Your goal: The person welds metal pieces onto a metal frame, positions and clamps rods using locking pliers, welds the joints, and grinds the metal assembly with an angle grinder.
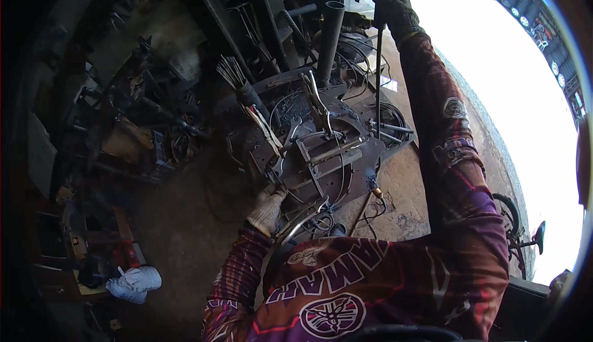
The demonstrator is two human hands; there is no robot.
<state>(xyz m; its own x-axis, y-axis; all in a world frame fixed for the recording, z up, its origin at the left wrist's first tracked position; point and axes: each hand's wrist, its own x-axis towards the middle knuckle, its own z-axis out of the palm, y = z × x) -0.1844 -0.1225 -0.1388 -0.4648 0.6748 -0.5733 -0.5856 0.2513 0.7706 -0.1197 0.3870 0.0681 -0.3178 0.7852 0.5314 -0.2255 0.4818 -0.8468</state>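
Note:
My left hand [267, 210], in a pale work glove, is closed at the near left edge of a dark metal worktable [364, 178]. What its fingers hold is hard to make out. My right hand [395, 7], in a darker glove, reaches far up and wraps round an upright dark metal bar [378, 76]. On the table lies a rectangular metal frame [316, 172]. Locking pliers [317, 101] stand at its far side, and a second pair of locking pliers [264, 131] grips near the left. A wrench-like tool [279, 164] lies beside that pair.
A holder of thin rods [233, 73] and a thick upright pipe [330, 36] stand at the table's back. A welding torch [375, 192] with a brass-coloured end hangs at the right edge, cables below. Scrap metal [133, 113] crowds the left; a white cloth bundle [136, 282] lies lower left.

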